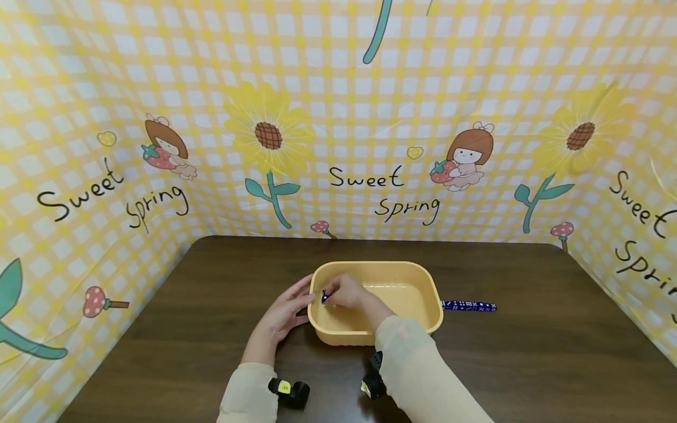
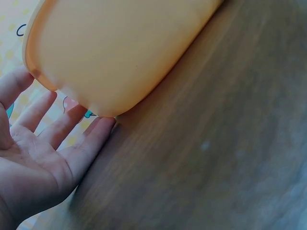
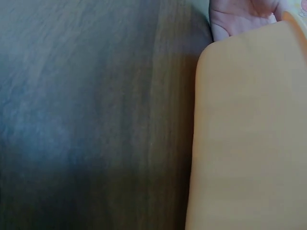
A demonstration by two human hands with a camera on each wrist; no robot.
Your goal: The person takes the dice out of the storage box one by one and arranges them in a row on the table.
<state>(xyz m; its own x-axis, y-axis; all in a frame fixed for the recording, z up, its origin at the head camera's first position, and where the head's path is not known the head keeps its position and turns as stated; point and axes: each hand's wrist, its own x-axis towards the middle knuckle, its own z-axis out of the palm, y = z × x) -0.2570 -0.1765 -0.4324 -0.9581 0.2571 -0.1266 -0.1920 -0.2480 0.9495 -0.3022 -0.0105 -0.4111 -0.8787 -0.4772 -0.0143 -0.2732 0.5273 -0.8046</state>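
A yellow plastic basin (image 1: 394, 294) stands on the table. My left hand (image 1: 285, 308) is at its left end; in the left wrist view, that hand's spread, mostly straight fingers (image 2: 67, 122) touch the outer wall, with the thumb up by the rim. My right hand (image 1: 346, 292) reaches inside the basin at the left. It pinches a small dark blue thing with white marks (image 1: 325, 296), mostly hidden by the fingers; I cannot tell what kind it is. In the right wrist view, the basin's outer wall (image 3: 249, 129) hides the right hand.
A slim dark blue strip with a white pattern (image 1: 469, 306) lies on the brown table (image 1: 529, 352), its left end meeting the basin's right side. Behind hangs a yellow checked cloth (image 1: 359, 117). Black wrist cameras (image 1: 374, 379) sit at both sleeves.
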